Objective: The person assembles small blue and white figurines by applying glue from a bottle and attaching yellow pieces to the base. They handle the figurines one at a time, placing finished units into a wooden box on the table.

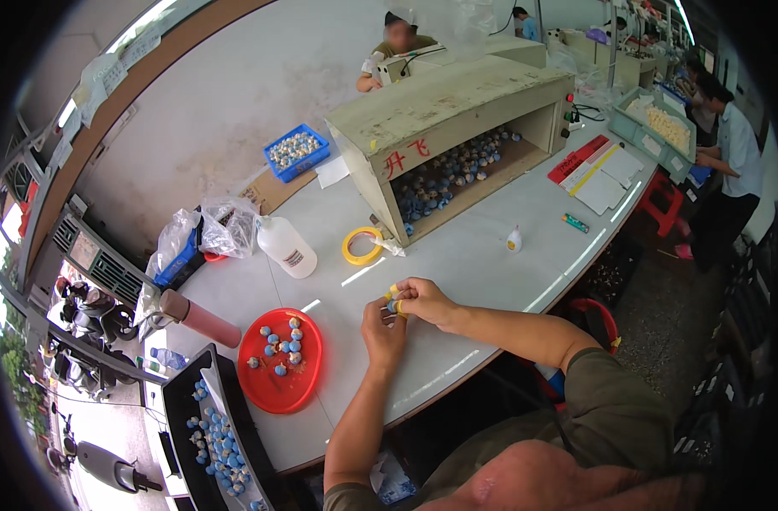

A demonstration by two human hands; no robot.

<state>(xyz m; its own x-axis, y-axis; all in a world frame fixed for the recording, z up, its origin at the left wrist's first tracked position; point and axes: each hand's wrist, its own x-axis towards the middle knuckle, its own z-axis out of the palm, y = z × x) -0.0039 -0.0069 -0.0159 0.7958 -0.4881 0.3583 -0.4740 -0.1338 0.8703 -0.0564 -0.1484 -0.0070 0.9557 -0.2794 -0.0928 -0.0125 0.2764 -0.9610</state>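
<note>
My left hand [383, 330] and my right hand [427, 304] meet above the grey-white table. Between their fingertips they pinch a small blue piece [392, 306], mostly covered by the fingers. Yellow wraps show on some fingertips. Left of my hands, a red round tray [266, 387] holds several small blue-and-cream balls [295, 335]. A black bin [180, 387] beyond it, at the table's left edge, contains many more of these balls.
Ahead stands a beige metal box [355, 128] with blue pieces inside. Around it are a yellow tape roll [348, 247], white bottle [287, 247], small glue bottle [514, 239], blue basket [300, 176] and red-and-white papers [606, 189]. A pink flask [202, 319] lies left. Other people work at the back and right.
</note>
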